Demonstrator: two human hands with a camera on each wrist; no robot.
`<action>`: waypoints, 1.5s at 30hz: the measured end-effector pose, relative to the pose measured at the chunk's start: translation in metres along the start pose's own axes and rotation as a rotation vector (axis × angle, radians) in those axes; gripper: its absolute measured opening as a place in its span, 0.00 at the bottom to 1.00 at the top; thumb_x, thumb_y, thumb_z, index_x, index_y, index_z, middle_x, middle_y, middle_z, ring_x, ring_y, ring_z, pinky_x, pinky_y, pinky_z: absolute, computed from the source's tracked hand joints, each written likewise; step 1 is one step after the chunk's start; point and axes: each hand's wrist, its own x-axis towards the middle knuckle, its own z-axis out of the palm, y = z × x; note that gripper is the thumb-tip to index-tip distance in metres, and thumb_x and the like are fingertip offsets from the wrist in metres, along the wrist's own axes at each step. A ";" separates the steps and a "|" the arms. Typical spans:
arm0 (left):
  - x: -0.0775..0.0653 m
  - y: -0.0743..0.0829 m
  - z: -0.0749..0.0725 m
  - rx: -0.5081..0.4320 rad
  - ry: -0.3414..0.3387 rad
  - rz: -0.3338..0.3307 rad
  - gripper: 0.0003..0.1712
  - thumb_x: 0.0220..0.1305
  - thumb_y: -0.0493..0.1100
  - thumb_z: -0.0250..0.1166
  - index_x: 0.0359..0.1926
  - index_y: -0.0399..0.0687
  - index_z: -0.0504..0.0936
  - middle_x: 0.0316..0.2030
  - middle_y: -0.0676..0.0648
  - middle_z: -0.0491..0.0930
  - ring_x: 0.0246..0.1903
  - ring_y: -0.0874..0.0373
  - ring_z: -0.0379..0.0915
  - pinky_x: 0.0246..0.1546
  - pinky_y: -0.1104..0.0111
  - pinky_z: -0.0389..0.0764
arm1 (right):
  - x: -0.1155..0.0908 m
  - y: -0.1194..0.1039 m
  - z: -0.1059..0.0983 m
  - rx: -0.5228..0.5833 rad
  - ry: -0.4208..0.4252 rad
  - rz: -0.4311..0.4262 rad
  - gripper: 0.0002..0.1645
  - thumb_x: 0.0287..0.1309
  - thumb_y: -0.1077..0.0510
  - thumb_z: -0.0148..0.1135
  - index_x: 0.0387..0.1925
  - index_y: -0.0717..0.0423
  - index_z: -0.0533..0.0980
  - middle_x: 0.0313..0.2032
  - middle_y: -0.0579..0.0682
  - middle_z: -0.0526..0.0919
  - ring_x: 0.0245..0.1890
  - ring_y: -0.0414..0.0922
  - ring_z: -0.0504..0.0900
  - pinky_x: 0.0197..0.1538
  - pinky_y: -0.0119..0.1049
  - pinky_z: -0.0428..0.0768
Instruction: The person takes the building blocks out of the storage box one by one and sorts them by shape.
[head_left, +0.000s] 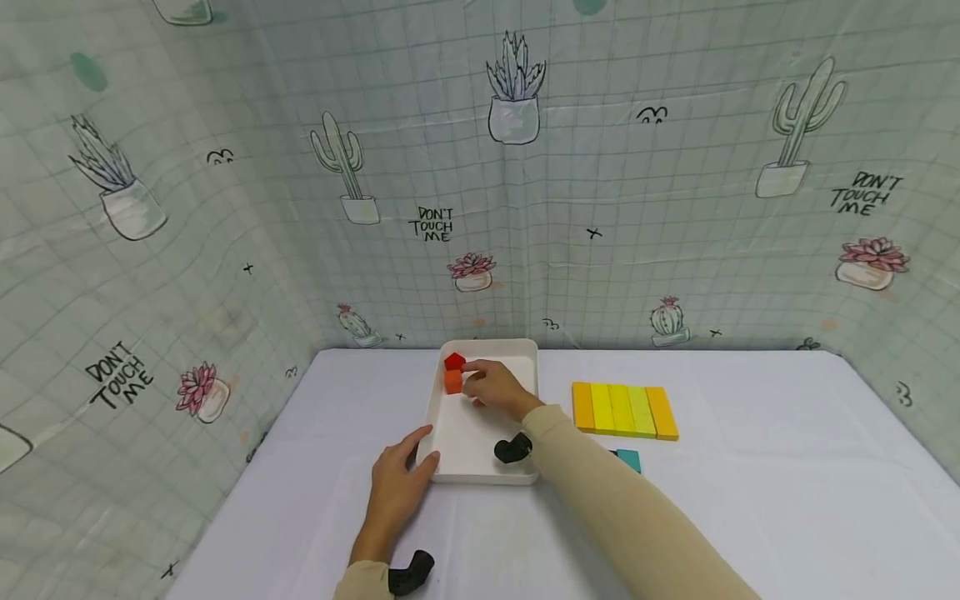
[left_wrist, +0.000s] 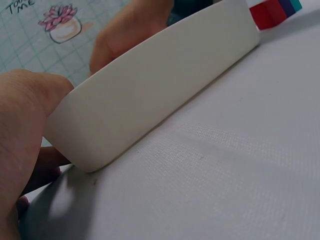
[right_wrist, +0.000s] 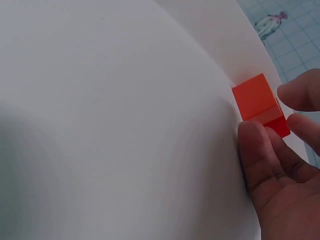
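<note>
In the head view my left hand (head_left: 397, 486) holds the near left corner of a shallow white tray (head_left: 480, 478). Its thumb (left_wrist: 55, 87) lies over the rim in the left wrist view, with other fingers low against the outer wall. My right hand (head_left: 495, 387) reaches into the tray's far left corner. There, a red pentagonal block (head_left: 453, 362) sits just beyond an orange block (head_left: 453, 382), both close to the tray's left wall. Right fingertips touch the orange block (right_wrist: 255, 97) from one side, while the opposite digits stand slightly apart from it.
Right of the tray, several yellow and orange strips (head_left: 622, 410) lie side by side. Nearer, a teal block (head_left: 628, 459) shows partly behind my right sleeve. Red, purple and teal blocks (left_wrist: 272, 12) appear past the tray's end. A cactus-print cloth (head_left: 570, 183) hangs behind the table.
</note>
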 end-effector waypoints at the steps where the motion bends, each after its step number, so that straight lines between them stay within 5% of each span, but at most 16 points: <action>1: -0.001 0.000 0.000 0.000 0.002 -0.002 0.25 0.66 0.46 0.66 0.64 0.53 0.80 0.61 0.42 0.77 0.60 0.42 0.70 0.61 0.44 0.69 | 0.001 0.000 0.001 -0.011 -0.008 -0.006 0.28 0.62 0.60 0.61 0.65 0.58 0.74 0.43 0.53 0.82 0.31 0.46 0.81 0.41 0.35 0.83; 13: -0.002 0.001 0.000 0.003 0.007 0.022 0.25 0.66 0.46 0.66 0.64 0.53 0.80 0.61 0.42 0.78 0.59 0.42 0.71 0.60 0.44 0.70 | -0.003 -0.008 0.007 -0.128 0.029 -0.031 0.28 0.62 0.58 0.63 0.63 0.59 0.75 0.47 0.57 0.82 0.28 0.46 0.80 0.37 0.34 0.84; 28: -0.001 0.001 0.000 0.007 0.010 0.019 0.25 0.66 0.46 0.66 0.63 0.53 0.80 0.60 0.43 0.78 0.59 0.43 0.71 0.60 0.45 0.70 | -0.003 -0.011 0.017 -0.335 0.091 -0.075 0.26 0.61 0.52 0.68 0.57 0.61 0.78 0.44 0.54 0.82 0.41 0.48 0.77 0.47 0.39 0.80; 38: -0.003 0.001 0.000 0.002 0.010 0.016 0.24 0.65 0.45 0.66 0.63 0.53 0.80 0.60 0.42 0.78 0.59 0.42 0.71 0.60 0.44 0.69 | -0.005 -0.008 0.019 -0.316 0.113 -0.085 0.18 0.62 0.51 0.67 0.48 0.58 0.80 0.39 0.51 0.81 0.38 0.47 0.76 0.41 0.37 0.79; 45: -0.003 0.002 -0.001 0.005 0.015 0.041 0.24 0.65 0.45 0.66 0.63 0.53 0.81 0.59 0.42 0.79 0.59 0.42 0.71 0.60 0.44 0.70 | -0.010 -0.016 0.008 -0.161 0.081 -0.026 0.20 0.64 0.51 0.65 0.52 0.59 0.78 0.39 0.53 0.83 0.31 0.46 0.82 0.35 0.35 0.83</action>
